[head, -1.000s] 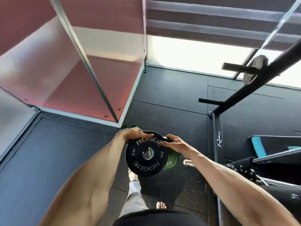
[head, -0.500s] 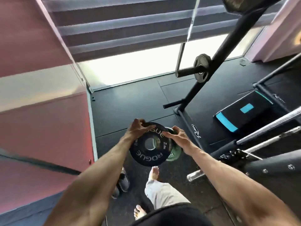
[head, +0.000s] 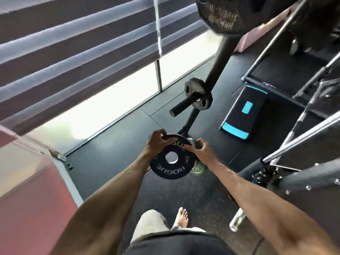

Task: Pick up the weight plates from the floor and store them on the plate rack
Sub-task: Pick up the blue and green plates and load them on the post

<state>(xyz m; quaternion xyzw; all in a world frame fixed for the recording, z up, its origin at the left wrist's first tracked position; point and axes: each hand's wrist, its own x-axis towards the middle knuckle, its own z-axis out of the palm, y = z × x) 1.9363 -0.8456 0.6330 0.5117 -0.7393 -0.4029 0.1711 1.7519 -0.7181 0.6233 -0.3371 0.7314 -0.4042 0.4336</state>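
Plates first: the black plate [head: 171, 159] is off the floor and held at waist height, face tilted up toward me, with a smaller green plate [head: 197, 168] tucked behind its right side. My left hand [head: 156, 142] grips the upper left rim with fingers curled over the edge. My right hand [head: 199, 150] pinches the right rim, thumb on the face and fingers wrapped behind, where the green plate sits; I cannot tell how firmly that second plate is caught. The rack peg [head: 181, 106] juts toward me just above the hands, already carrying one grey plate [head: 199, 96] against the rack post [head: 217, 70]. To do this well, I would raise the pair, turn the black plate upright so its centre hole faces the peg's end, and slide it on squarely, keeping my fingers off the back face. The green plate may slip if the right-hand grip loosens, and a bare foot [head: 183, 217] is directly below. Underfoot is dark rubber floor [head: 119, 144]; striped blinds [head: 73, 43] cover a bright window, and a black-and-blue step platform [head: 242, 116] lies to the right.
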